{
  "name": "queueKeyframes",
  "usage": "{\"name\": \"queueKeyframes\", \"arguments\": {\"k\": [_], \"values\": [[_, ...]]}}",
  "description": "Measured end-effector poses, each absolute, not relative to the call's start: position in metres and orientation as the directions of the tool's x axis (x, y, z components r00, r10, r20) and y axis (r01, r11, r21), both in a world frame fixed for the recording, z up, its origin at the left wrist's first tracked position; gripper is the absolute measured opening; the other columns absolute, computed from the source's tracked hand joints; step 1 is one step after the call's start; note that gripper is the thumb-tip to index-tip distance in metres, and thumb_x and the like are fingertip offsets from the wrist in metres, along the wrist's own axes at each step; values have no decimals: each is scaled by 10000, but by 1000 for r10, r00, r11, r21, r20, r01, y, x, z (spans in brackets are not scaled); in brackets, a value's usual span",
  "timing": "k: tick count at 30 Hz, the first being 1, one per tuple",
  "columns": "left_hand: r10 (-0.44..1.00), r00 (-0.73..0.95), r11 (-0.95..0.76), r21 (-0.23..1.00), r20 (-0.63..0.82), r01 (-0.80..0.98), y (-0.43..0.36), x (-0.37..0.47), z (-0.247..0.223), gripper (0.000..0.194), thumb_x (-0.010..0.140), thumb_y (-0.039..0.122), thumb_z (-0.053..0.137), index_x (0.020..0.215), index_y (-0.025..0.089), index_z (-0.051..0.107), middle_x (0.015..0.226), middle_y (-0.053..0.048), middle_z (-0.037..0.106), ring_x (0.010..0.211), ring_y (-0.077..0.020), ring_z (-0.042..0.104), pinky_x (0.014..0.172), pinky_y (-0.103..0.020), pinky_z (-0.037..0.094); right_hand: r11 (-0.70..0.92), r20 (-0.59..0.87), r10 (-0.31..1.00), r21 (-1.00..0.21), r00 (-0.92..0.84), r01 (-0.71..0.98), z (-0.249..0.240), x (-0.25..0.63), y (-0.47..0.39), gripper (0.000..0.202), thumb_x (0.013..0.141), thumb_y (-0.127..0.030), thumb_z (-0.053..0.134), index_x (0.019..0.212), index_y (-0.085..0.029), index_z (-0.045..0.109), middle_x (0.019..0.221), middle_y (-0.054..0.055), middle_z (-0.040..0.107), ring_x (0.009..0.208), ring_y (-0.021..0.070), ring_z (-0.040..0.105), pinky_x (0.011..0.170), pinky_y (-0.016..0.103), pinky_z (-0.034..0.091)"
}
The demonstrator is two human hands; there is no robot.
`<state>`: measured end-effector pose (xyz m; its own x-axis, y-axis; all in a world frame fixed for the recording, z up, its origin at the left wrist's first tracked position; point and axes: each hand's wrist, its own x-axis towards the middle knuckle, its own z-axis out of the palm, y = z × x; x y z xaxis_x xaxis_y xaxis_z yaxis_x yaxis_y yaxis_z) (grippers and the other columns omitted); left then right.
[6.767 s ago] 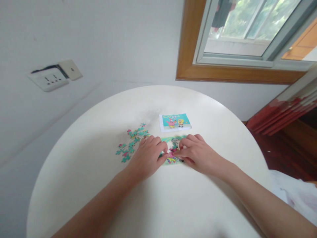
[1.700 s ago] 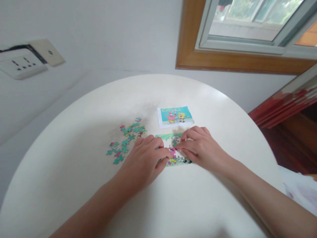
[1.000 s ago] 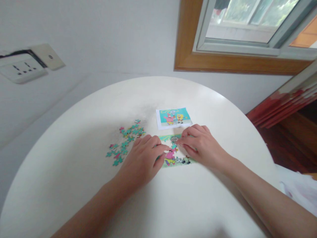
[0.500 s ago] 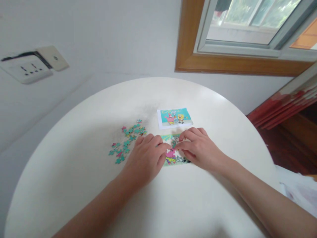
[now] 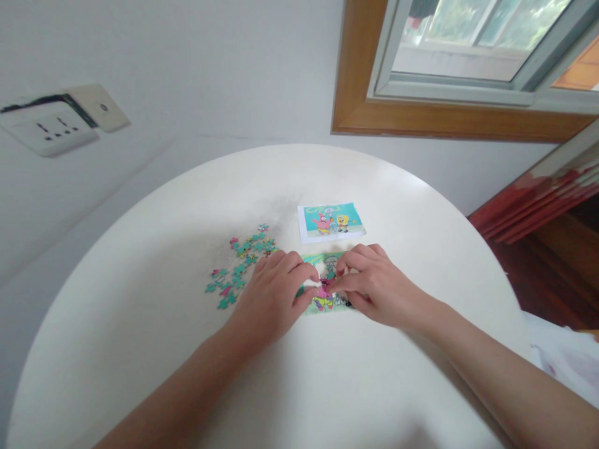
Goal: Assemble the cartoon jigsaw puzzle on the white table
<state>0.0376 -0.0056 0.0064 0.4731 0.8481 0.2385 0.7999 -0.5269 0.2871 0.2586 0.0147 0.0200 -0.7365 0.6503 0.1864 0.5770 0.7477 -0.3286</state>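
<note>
left hand [image 5: 278, 290]: at 9 o'clock of the part-built puzzle [image 5: 322, 304], thumb and forefinger curved with a gap between; can't tell if a piece is caught at the tips
right hand [image 5: 372, 284]: at 3 o'clock, fingertips down at the puzzle's pink figure; can't tell if pinching or just pressing
puzzle: flat between the hands, near worktop centre, partly covered by fingers; white gaps show
puzzle handling: likely thin, light, stiff card; joins may pop apart if lifted, so better slid flat, held by opposite outer edges
loose pieces [image 5: 239, 270]: spread at 10 o'clock of puzzle, some overlapping, mostly teal, few pink; likely light, tabs bendable; pinch by the sides
picture card [image 5: 333, 219]: at 12 o'clock of puzzle, just apart, flat; looks like paper, probably soft, easily creased; take by a corner
worktop [image 5: 299, 386]: white, round, smooth-looking, perhaps slippery; greyish smudge at 11 o'clock
white item [image 5: 566, 362]: 4 o'clock, beyond worktop edge, unclear
floor [image 5: 528, 262]: dark reddish, 3 o'clock
curtain [image 5: 533, 206]: red and pale, 2 o'clock
wall [image 5: 210, 68]: pale, 12 o'clock; socket [image 5: 51, 128] at 10
window [image 5: 458, 56]: 1 o'clock, wooden surround, daylight
</note>
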Motion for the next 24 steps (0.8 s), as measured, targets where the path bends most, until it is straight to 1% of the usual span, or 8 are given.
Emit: {"name": "queueKeyframes", "arguments": {"k": [5,8,10,12,14,17,20,24], "values": [[852,471,-520,267,228,811,-8,43,5,78,860,243,596,931,225,625,913,-35,579,927,-230,502,854,-386,387,746,188,652,-332,-734,577,19,257,15,307,844,-109,551,982,-319,727,982,35,612,933,199,478,822,354,279],[852,460,-520,290,252,803,-7,43,5,70,859,238,589,919,225,622,901,-30,580,916,-226,511,841,-379,391,748,198,649,-339,-734,570,19,259,16,301,850,-118,534,980,-311,726,992,34,611,930,195,484,825,353,285],[858,410,-501,334,308,798,-3,38,9,82,870,232,558,921,216,619,871,-27,575,881,-209,523,824,-359,402,745,225,657,-342,-720,573,19,261,18,303,844,-121,528,987,-301,725,993,38,608,930,196,486,821,352,289],[869,306,-452,375,388,809,1,29,15,117,885,233,518,940,201,617,822,-21,557,827,-190,529,811,-341,415,736,253,672,-336,-696,588,18,263,20,307,826,-110,526,976,-286,727,995,45,602,937,200,484,820,353,291],[872,212,-396,380,441,836,7,15,21,162,899,273,492,974,197,614,801,-17,550,815,-186,535,817,-332,426,726,266,685,-319,-678,609,17,264,22,317,803,-90,525,951,-278,732,993,48,596,937,202,481,823,354,291],[869,139,-319,325,474,890,15,-6,27,199,891,273,478,1008,202,623,809,-24,560,821,-191,547,825,-329,431,725,254,688,-297,-680,622,15,265,23,329,790,-75,523,922,-286,737,978,41,594,923,195,481,824,352,291],[869,134,-285,260,477,923,20,-19,26,204,877,268,480,1004,217,631,795,-25,570,822,-203,550,836,-346,422,724,260,689,-294,-677,624,15,265,23,338,793,-68,514,929,-288,733,973,37,597,924,192,482,827,351,291],[872,92,-238,253,481,938,25,-26,21,217,873,272,475,998,216,644,789,-28,576,790,-200,541,800,-337,424,711,257,702,-305,-664,634,16,265,22,323,790,-62,511,897,-272,731,980,43,604,926,196,484,822,357,291]]}}
